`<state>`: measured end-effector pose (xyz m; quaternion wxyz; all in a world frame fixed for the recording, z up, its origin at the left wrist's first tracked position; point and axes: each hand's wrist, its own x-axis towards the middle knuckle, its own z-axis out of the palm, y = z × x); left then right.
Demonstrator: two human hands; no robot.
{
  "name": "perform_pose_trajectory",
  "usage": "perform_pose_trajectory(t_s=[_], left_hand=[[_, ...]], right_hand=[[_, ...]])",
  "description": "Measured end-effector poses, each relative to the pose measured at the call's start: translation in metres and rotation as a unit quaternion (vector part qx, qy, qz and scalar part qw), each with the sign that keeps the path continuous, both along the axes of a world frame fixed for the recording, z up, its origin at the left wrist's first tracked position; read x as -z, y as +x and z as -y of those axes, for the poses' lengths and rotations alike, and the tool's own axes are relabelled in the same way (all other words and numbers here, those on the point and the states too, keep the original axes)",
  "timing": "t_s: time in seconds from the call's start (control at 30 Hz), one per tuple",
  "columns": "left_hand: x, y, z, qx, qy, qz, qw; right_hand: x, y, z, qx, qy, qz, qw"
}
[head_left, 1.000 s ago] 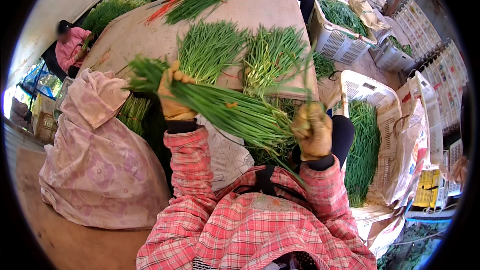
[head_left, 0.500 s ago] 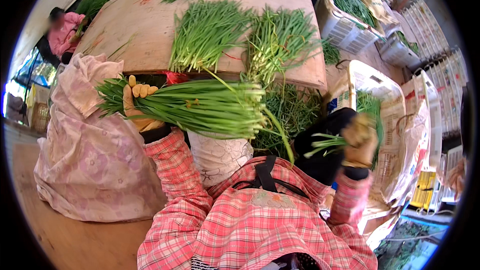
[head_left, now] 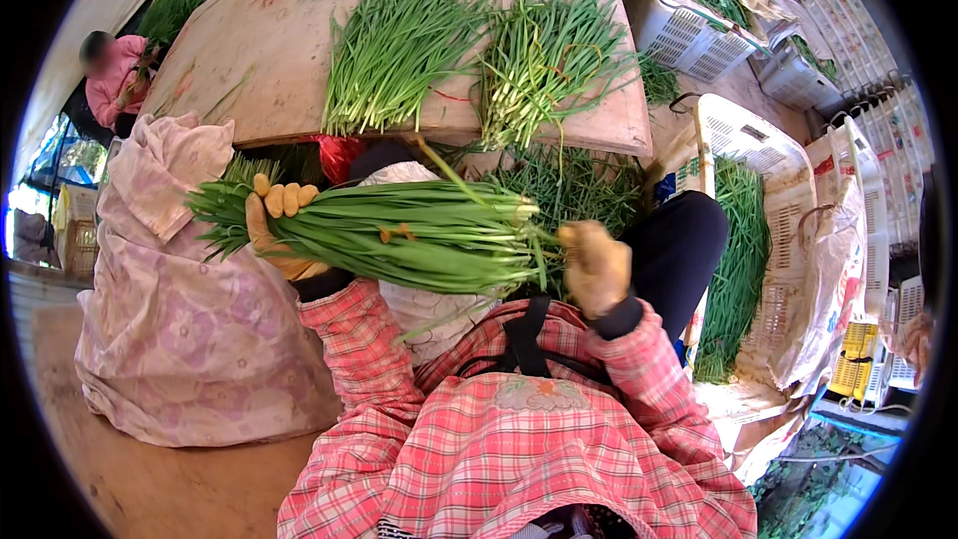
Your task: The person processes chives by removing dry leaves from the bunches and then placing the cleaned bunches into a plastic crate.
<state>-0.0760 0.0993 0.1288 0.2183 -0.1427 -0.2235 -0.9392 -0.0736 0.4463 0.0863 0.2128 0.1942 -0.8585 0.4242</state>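
My left hand (head_left: 286,225), in a tan glove, is closed around the leafy end of a thick bunch of garlic chives (head_left: 399,238). The bunch lies crosswise over my lap, its pale stem ends facing right. At those ends is my right hand (head_left: 597,268), gloved too, its fingers closed; whatever they pinch is too small and blurred to make out. One long stalk (head_left: 449,172) sticks up out of the bunch toward the board. Two chive piles, a left one (head_left: 394,60) and a right one (head_left: 544,65), lie on the wooden board in front of me.
Loose greens (head_left: 574,180) are heaped below the board's edge. To my right stands a white crate (head_left: 783,240) of chives, with another white crate (head_left: 689,35) behind it. A floral cloth (head_left: 200,309) drapes at my left. A person in pink (head_left: 115,80) sits at the far left.
My right hand has come left from beside the crate to the bunch's stem ends. The short green stalks it held no longer show in it. My left hand keeps its hold.
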Motion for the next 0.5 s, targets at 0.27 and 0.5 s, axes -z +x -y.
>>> perform_pose_trajectory(t_s=[0.27, 0.5], left_hand=[[0.003, -0.004, -0.005, 0.011, 0.016, -0.014, 1.000], [-0.002, -0.010, -0.030, -0.003, -0.023, 0.003, 1.000]], right_hand=[[-0.021, -0.022, -0.039, -0.080, 0.075, -0.007, 0.994], [-0.026, 0.000, 0.021, -0.055, 0.061, 0.053, 0.995]])
